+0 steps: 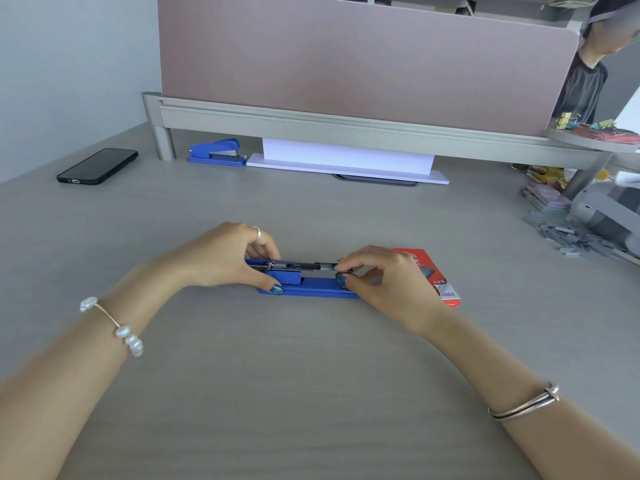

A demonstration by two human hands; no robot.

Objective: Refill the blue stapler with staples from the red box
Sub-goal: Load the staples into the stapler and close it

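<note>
On the grey desk (311, 375) your left hand (221, 258) pins the open stapler (304, 284) while your right hand (381, 275), red box (436, 275) just behind, pinches something at the rail's end: slide it in straight

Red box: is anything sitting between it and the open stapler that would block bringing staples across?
Nothing visible does. The red box lies on the desk just behind the right hand, right beside the blue stapler. Both the right hand and left hand are already on the stapler's open metal channel; only the right hand itself partly covers the box.
</note>
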